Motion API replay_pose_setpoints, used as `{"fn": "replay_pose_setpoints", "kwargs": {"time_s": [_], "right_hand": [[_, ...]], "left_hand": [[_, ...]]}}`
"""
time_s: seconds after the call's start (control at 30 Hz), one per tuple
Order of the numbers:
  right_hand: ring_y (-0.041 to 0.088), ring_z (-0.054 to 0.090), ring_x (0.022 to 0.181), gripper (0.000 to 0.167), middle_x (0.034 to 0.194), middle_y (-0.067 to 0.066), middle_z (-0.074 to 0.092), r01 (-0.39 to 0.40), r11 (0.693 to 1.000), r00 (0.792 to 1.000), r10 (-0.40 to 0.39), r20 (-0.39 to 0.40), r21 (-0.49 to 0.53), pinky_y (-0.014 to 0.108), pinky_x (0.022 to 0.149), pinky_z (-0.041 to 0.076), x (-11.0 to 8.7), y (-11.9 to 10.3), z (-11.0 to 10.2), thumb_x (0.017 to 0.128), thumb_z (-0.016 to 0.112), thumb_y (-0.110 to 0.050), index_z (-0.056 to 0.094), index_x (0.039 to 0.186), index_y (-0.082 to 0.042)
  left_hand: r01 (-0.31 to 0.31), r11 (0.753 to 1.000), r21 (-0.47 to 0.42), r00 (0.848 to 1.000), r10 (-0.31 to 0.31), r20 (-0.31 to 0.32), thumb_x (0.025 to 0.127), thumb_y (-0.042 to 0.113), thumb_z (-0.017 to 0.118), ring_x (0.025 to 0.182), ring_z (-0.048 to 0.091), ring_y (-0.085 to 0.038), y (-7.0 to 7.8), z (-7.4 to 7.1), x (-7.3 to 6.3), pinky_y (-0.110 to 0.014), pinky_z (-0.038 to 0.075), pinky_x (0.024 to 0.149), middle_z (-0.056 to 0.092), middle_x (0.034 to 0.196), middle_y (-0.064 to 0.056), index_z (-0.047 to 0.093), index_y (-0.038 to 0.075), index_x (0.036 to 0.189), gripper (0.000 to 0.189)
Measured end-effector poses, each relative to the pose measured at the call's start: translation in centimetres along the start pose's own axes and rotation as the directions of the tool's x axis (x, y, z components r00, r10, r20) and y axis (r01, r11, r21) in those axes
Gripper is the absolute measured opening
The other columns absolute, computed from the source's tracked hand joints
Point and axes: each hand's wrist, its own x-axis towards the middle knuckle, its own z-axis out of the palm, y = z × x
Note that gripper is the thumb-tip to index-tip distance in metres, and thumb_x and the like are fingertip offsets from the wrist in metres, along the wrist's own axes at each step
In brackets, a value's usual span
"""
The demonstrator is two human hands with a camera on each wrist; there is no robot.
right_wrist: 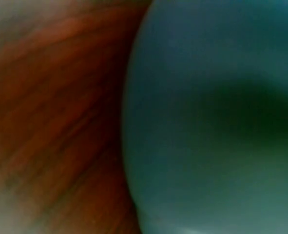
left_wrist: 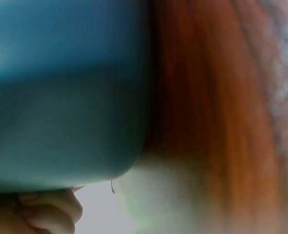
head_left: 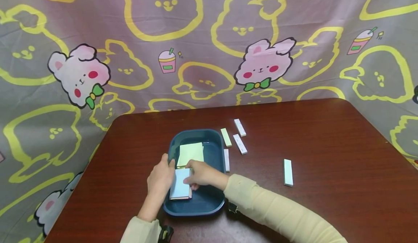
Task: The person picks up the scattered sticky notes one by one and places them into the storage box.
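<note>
A dark blue tray (head_left: 213, 203) stands on the table. Inside its lower left part is a small stack of sticky notes (head_left: 179, 185), light blue on top with pinkish layers below. My right hand (head_left: 200, 174) pinches this stack at its right edge, thumb on top. My left hand (head_left: 160, 176) is at the tray's left rim, close against the stack's left side; whether it grips rim or stack is hidden. Pale yellow-green sticky notes (head_left: 191, 154) lie farther back in the tray. Curled fingers (left_wrist: 51, 212) show below the blurred tray (left_wrist: 61, 136) in the left wrist view.
Right of the tray lie several narrow note strips: a yellowish one (head_left: 226, 137), white ones (head_left: 240, 144), and one against the tray wall (head_left: 226, 160). A pale green strip (head_left: 288, 172) lies farther right on the brown table (head_left: 333, 145). A patterned curtain (head_left: 209, 54) hangs behind.
</note>
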Motion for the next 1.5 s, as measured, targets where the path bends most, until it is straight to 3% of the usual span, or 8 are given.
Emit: {"fn": "replay_pose_setpoints", "kwargs": {"time_s": [0.2,0.33,0.5,0.67,0.93,1.13,1.5], "right_hand": [[0.01,0.057,0.048,0.038,0.067,0.008,0.061,0.001,1.0,1.0,-0.001,0.001,0.026,0.024,0.052,0.052,0.1,0.0,-0.3,0.084,0.07,-0.007,0.054,0.116,0.007],[0.009,0.057,0.048,0.034,0.064,0.009,0.063,0.037,0.999,0.998,-0.035,-0.045,0.04,0.027,0.054,0.054,0.1,-0.1,-1.2,0.085,0.069,-0.007,0.056,0.114,0.006],[0.007,0.058,0.049,0.031,0.064,0.011,0.064,0.11,0.993,0.988,-0.105,-0.111,0.038,0.029,0.058,0.055,-0.7,0.0,-3.5,0.088,0.065,-0.008,0.058,0.115,0.007],[0.008,0.059,0.055,0.031,0.067,0.01,0.063,0.12,0.993,0.983,-0.117,-0.145,0.01,0.029,0.06,0.055,-2.3,0.7,-6.8,0.09,0.062,-0.009,0.057,0.116,0.008],[0.011,0.058,0.058,0.024,0.071,0.011,0.06,0.048,0.996,0.966,-0.065,-0.248,-0.075,0.034,0.062,0.055,-5.5,3.6,-12.4,0.09,0.06,-0.005,0.057,0.109,0.009],[0.012,0.059,0.067,0.03,0.079,0.014,0.063,-0.004,0.991,0.963,-0.032,-0.267,-0.134,0.034,0.065,0.055,-8.6,6.0,-16.1,0.091,0.058,-0.008,0.054,0.114,0.012],[0.011,0.057,0.065,0.036,0.078,0.008,0.061,-0.168,0.972,0.95,0.116,-0.29,-0.161,0.029,0.06,0.051,-11.7,10.7,-18.4,0.09,0.06,-0.011,0.05,0.112,0.015]], "left_hand": [[0.004,1.0,0.011,1.0,-0.003,-0.004,0.101,0.024,0.041,0.084,0.064,-0.037,-0.2,0.0,0.1,-0.05,0.049,0.068,0.061,0.116,-0.03,0.038,0.001,0.138,0.044],[0.012,1.0,0.011,1.0,-0.012,-0.012,0.1,0.023,0.041,0.086,0.064,-0.038,-0.3,0.1,0.1,-0.052,0.049,0.071,0.061,0.116,-0.03,0.039,0.001,0.138,0.044],[0.027,1.0,0.008,0.999,-0.026,-0.024,0.1,0.023,0.041,0.095,0.064,-0.042,-0.3,0.4,0.0,-0.055,0.048,0.077,0.06,0.121,-0.03,0.038,0.002,0.14,0.045],[0.037,0.999,0.012,0.999,-0.036,-0.023,0.1,0.022,0.042,0.095,0.064,-0.041,-0.1,0.6,0.1,-0.054,0.049,0.077,0.06,0.122,-0.029,0.038,0.002,0.141,0.046],[0.028,0.999,0.024,0.999,-0.028,-0.029,0.099,0.022,0.044,0.088,0.065,-0.037,0.2,0.8,0.1,-0.053,0.049,0.075,0.061,0.118,-0.028,0.038,0.002,0.14,0.046],[0.018,1.0,0.021,0.999,-0.017,-0.041,0.099,0.021,0.045,0.085,0.065,-0.035,0.3,0.6,0.1,-0.052,0.05,0.074,0.063,0.113,-0.027,0.039,0.002,0.139,0.045],[0.021,1.0,0.017,0.999,-0.02,-0.045,0.099,0.022,0.046,0.088,0.065,-0.036,0.2,0.4,0.1,-0.054,0.05,0.077,0.063,0.116,-0.027,0.04,0.002,0.139,0.045]]}}
